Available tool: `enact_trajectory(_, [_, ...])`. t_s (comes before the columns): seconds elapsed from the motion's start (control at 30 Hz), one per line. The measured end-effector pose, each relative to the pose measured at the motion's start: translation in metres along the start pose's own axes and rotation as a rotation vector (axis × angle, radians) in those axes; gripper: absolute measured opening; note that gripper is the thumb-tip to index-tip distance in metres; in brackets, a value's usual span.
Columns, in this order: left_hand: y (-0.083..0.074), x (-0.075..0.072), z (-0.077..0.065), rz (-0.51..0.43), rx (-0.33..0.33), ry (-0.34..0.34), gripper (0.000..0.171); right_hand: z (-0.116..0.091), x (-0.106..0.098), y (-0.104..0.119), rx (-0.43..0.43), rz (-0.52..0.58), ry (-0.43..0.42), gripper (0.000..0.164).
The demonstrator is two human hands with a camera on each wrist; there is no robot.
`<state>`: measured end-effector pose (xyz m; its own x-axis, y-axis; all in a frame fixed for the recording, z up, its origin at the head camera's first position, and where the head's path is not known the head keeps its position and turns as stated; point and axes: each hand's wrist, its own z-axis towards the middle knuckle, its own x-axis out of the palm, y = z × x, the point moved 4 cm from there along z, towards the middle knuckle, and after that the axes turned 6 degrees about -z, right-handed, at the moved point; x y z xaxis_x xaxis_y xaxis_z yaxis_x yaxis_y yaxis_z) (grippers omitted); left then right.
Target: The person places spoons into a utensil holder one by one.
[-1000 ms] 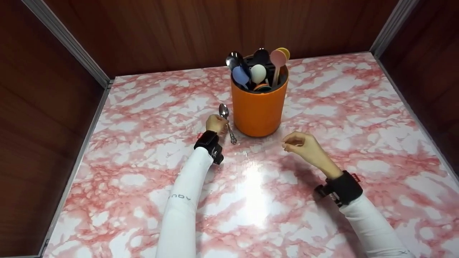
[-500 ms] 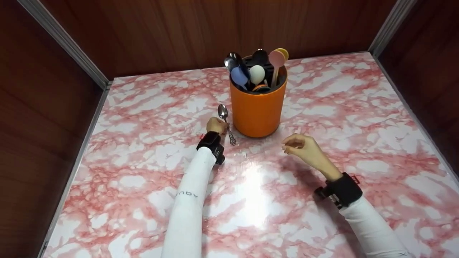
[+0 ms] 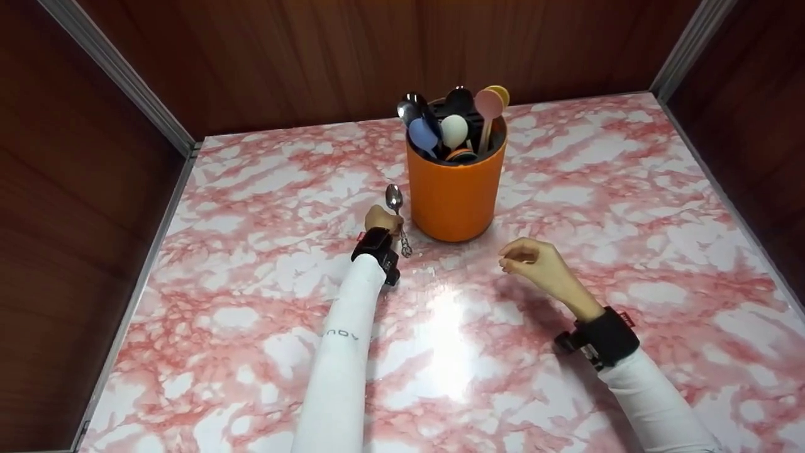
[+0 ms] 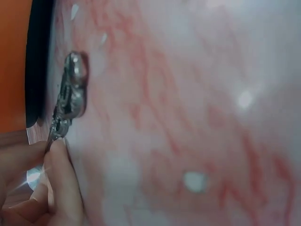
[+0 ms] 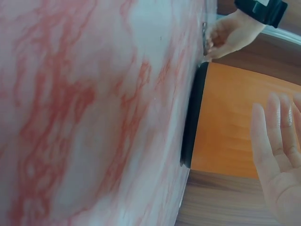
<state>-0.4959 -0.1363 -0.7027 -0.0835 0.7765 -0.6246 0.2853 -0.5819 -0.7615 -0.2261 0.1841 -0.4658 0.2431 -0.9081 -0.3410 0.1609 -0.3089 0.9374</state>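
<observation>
A metal spoon [image 3: 394, 197] with an ornate handle lies just left of the orange utensil holder [image 3: 454, 198], its bowl pointing away from me. My left hand [image 3: 382, 219] pinches the spoon's handle between thumb and fingers. Close up in the left wrist view, the patterned handle end [image 4: 73, 89] sticks out past the fingertips, low over the table. My right hand [image 3: 533, 258] hovers to the right of the holder with fingers loosely bent and nothing in them. In the right wrist view its fingers [image 5: 275, 129] appear extended in front of the orange wall.
Several utensils stand in the holder, among them a pink spoon [image 3: 488, 104], a white one [image 3: 454, 130], a blue one [image 3: 422, 135] and a shiny black one [image 3: 410, 107]. Dark wooden panels [image 3: 377, 56] enclose the marbled table [image 3: 251, 277] at the back and both sides.
The left forearm has swung slightly to the right, while the left hand stays at the spoon's handle. The spoon has barely shifted. The right hand is nearly still.
</observation>
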Motion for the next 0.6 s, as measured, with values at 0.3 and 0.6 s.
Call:
enact_trajectory(0.3, [-0.033, -0.037, -0.066, -0.423, -0.047, 0.123, 0.013, -0.003, 0.001, 0.001, 0.006, -0.010, 0.007, 0.022])
enact_trajectory(0.6, [-0.009, -0.028, -0.061, -0.756, -0.323, 0.187, 0.019, -0.005, 0.005, 0.004, 0.009, 0.009, 0.006, 0.022])
